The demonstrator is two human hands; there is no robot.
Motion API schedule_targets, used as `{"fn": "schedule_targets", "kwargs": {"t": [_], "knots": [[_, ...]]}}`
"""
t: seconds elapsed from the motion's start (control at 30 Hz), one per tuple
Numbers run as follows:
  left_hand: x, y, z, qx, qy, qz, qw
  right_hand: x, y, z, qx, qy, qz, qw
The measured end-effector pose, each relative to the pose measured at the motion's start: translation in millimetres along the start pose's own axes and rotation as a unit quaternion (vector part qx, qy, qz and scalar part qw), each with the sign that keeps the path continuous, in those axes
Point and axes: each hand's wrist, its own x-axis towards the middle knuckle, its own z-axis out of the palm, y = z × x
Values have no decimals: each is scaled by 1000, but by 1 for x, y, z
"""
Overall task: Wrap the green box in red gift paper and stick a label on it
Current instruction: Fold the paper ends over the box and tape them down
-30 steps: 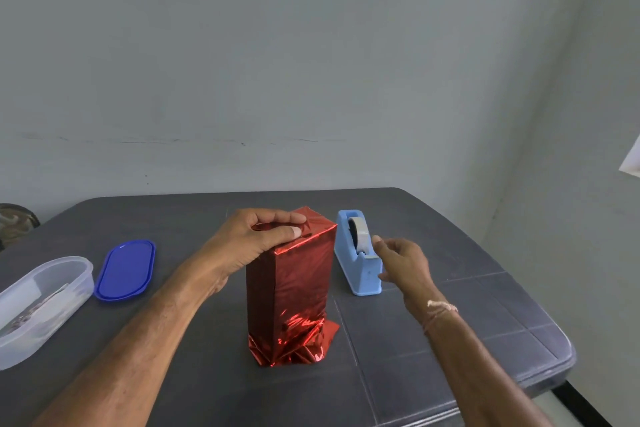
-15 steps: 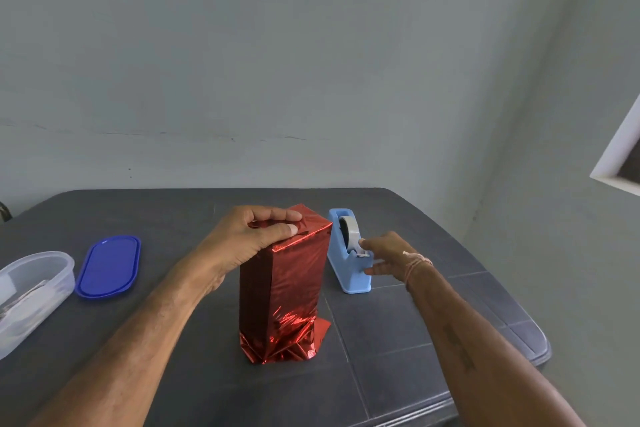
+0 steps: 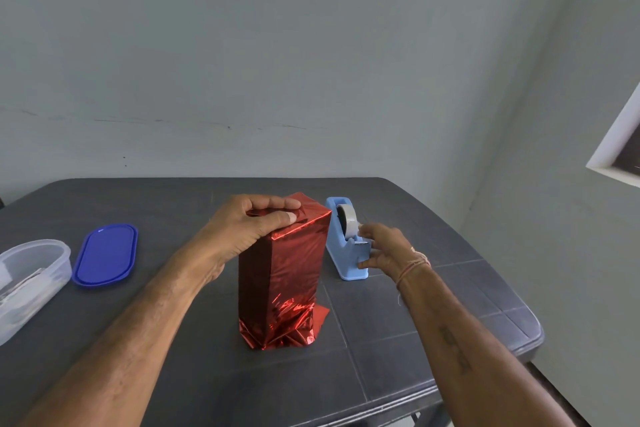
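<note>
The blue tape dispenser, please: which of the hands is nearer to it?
Right. The right hand holds the near end of the tape dispenser; the left hand is apart from it, gripping the top of the red-wrapped box alongside.

Dark grey table (image 3: 173, 204), scored in squares, set against a pale wall. Near the middle, upright: box (image 3: 282, 281) in shiny red paper, crumpled at the foot. Just right of it, a little behind: pale blue dispenser (image 3: 341, 253) with a tape roll. Well to the left, flat blue lid (image 3: 105, 255); just beside that, at the left edge, clear tub (image 3: 31, 281).
</note>
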Motion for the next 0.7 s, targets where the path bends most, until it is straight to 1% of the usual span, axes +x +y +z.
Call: {"fn": "schedule_targets", "kwargs": {"t": [0.3, 0.47, 0.7], "knots": [[-2, 2, 1, 4, 3, -3, 1000, -6, 24, -1, 76, 16, -34, 996], [-3, 3, 1, 2, 4, -9, 1000, -10, 40, -3, 90, 30, -53, 994], [-3, 4, 2, 8, 4, -13, 1000, -14, 45, -6, -30, 110, -117, 987]]}}
